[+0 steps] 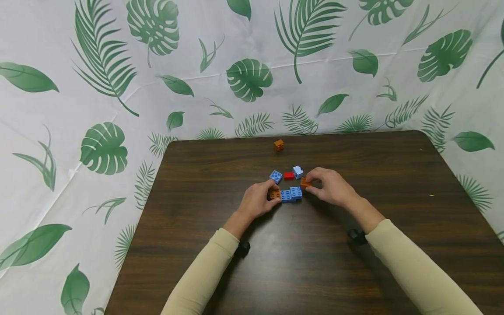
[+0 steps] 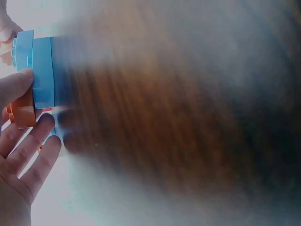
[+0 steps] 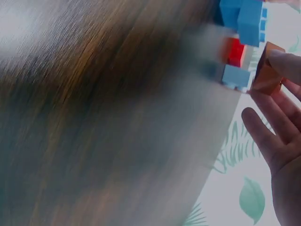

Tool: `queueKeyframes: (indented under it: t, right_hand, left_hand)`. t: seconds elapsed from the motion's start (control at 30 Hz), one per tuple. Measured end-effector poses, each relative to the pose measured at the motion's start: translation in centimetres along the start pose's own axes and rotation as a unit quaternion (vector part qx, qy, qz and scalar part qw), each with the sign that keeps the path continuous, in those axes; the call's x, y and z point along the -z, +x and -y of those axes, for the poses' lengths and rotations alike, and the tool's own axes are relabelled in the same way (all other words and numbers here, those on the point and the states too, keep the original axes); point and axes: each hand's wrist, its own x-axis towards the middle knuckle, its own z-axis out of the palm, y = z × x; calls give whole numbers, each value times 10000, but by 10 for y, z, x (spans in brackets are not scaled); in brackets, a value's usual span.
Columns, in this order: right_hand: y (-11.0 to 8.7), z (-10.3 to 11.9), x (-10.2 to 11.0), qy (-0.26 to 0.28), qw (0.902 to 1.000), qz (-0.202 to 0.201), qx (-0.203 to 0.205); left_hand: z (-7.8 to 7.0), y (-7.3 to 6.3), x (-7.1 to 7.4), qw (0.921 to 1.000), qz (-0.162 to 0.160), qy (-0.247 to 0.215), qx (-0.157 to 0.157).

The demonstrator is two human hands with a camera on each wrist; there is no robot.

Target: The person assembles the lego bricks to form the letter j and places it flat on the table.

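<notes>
Toy building bricks are in both hands. My left hand (image 1: 257, 199) pinches an orange brick (image 1: 275, 194) at the left end of a joined row. In the left wrist view, this orange brick (image 2: 23, 113) and a blue brick (image 2: 24, 52) sit on top of a lower blue brick (image 2: 43, 73). Its thumb lies on the orange brick's side. Just past the row's right end, my right hand (image 1: 331, 187) holds another orange brick (image 1: 305, 183) between thumb and fingers. The right wrist view shows that brick (image 3: 268, 70) tilted, apart from the blue ones.
Behind the row lie a blue brick (image 1: 276, 176), a red brick (image 1: 288, 175) and a light blue piece (image 1: 297, 172) with a notched top. Farther back, near the far edge of the dark wooden table (image 1: 220, 162), stands an orange piece (image 1: 278, 145). A leaf-print cloth (image 1: 204, 96) hangs behind.
</notes>
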Motion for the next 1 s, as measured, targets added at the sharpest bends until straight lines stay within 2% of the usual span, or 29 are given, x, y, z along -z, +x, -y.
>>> queueKeyframes:
  t: [0.5,0.77,1.0]
  right_hand:
    - [2,19,-7,87,9985,-60,541]
    - [1,23,-9,-51,9989,141,438]
    - [1,24,-12,-127,9988,139,461]
  left_hand:
    - [0,0,-1,10000,-21,-63,56]
    - [2,1,-3,9999,-50,-85,39]
    - [1,1,-1,9999,-46,-73,62]
